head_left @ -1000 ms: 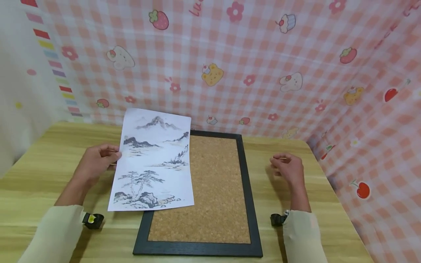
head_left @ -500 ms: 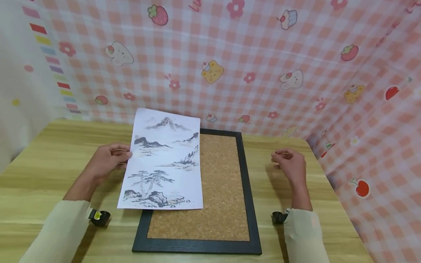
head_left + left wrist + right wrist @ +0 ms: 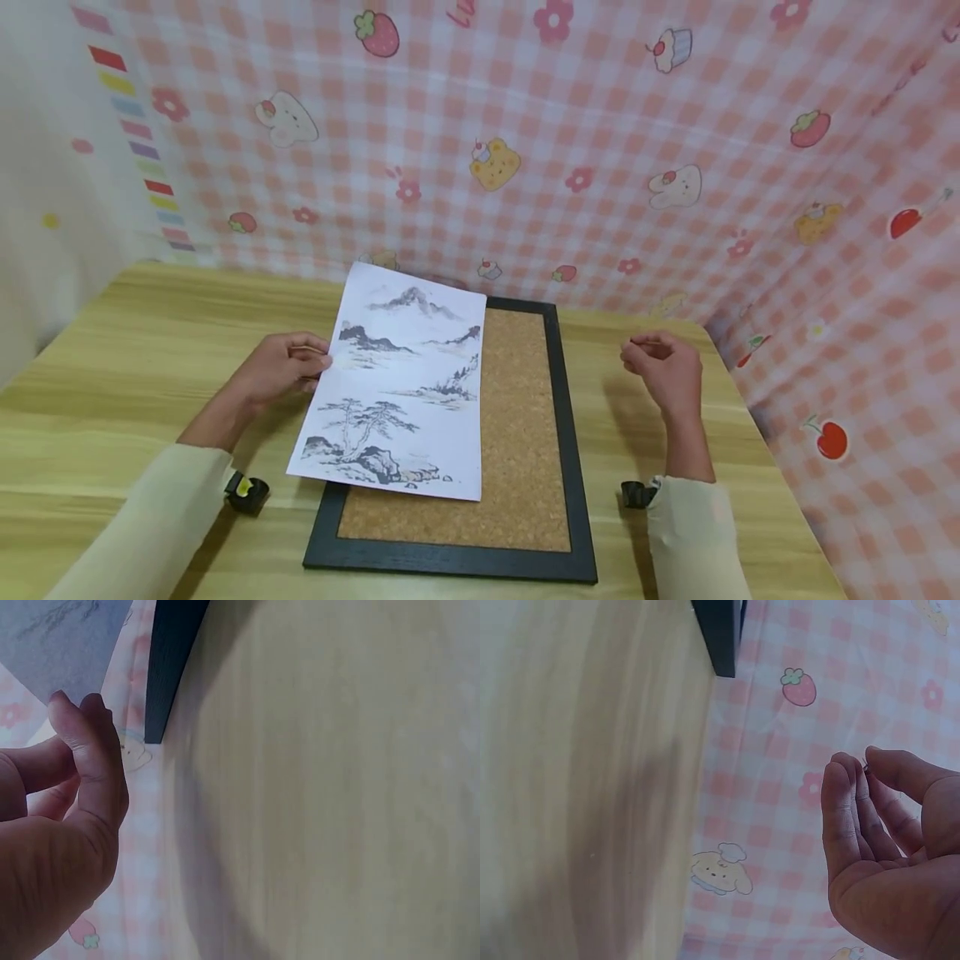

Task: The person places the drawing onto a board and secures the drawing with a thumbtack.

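My left hand (image 3: pixel 279 368) pinches the left edge of a sheet of paper (image 3: pixel 408 392) printed with an ink landscape of mountains and pines. The sheet slants above the left part of a cork board (image 3: pixel 521 467) with a black frame, hiding much of its cork. In the left wrist view, the paper (image 3: pixel 64 645) meets the thumb and fingertips. To the right of the board, my right hand (image 3: pixel 667 375) hovers over the table. Between its thumb and fingertips it pinches a tiny dark pin (image 3: pixel 866 769) with a thin point; its head is mostly hidden.
The board lies on a light wood table (image 3: pixel 150 375). Close behind and along the right stands a pink checked cloth (image 3: pixel 585 108) with cartoon prints. Black camera mounts, including the left one (image 3: pixel 247 493), are worn on both wrists.
My left hand has carried the paper rightward, further over the cork board, and its lower right corner has dipped. My right hand stays in nearly the same place.
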Tool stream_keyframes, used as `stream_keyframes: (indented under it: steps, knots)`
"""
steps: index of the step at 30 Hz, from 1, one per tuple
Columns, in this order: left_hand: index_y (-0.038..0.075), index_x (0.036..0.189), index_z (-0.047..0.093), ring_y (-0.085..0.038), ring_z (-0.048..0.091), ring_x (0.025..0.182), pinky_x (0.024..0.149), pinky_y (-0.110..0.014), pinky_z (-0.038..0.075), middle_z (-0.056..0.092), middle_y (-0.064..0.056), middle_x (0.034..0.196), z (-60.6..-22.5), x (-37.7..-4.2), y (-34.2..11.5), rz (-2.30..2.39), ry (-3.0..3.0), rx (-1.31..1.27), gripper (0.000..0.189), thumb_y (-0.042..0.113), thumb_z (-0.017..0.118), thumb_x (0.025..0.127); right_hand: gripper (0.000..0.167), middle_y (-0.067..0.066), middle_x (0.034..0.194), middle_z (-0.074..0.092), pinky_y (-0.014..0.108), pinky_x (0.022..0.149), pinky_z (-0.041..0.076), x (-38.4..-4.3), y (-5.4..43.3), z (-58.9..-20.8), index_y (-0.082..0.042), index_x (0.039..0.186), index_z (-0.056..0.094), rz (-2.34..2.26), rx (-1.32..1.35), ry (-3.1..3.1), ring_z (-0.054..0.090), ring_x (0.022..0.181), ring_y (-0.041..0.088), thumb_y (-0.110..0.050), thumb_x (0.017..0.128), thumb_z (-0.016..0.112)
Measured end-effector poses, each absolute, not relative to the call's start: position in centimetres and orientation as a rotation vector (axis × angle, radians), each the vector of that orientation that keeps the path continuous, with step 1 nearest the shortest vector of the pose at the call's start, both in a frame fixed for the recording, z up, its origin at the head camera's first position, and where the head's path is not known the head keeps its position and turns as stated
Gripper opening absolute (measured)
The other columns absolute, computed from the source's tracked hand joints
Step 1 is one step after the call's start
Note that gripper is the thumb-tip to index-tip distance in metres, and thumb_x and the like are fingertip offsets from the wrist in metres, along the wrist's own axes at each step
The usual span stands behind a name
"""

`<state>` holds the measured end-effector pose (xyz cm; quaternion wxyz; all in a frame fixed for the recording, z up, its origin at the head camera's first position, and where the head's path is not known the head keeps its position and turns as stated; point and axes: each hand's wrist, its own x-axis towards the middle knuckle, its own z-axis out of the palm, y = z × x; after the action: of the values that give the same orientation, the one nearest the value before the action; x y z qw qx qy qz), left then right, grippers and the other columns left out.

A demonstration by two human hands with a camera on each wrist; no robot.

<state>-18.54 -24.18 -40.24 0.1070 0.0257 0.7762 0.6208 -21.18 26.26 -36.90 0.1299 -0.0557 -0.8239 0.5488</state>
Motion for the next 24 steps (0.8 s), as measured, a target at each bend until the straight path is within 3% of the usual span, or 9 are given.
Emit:
stream_keyframes:
  steps: [10,24]
  knots:
    - [-0.018,0.123,0.053,-0.009,0.064,0.073,0.064,-0.024,0.058,0.070,0.000,0.089,-41.0,-18.9,-21.9,1.823,2.231,0.068,0.028,-0.002,0.058,0.101,0.027,-0.011,0.080,0.069,0.019,0.072,0.060,-21.2,26.1,-36.2,0.008,0.110,0.070,1.539,-0.080,-2.402,0.069,0.071,0.001,-0.013,0.094,0.074]
    - [-0.016,0.124,0.054,-0.016,0.066,0.075,0.067,-0.027,0.061,0.069,-0.009,0.093,-40.5,-19.4,-20.9,1.785,2.179,0.018,0.027,-0.004,0.057,0.101,0.028,0.003,0.088,0.072,0.019,0.074,0.059,-21.7,25.0,-35.1,0.007,0.111,0.071,1.497,-0.018,-2.417,0.068,0.072,0.003,-0.016,0.095,0.074]
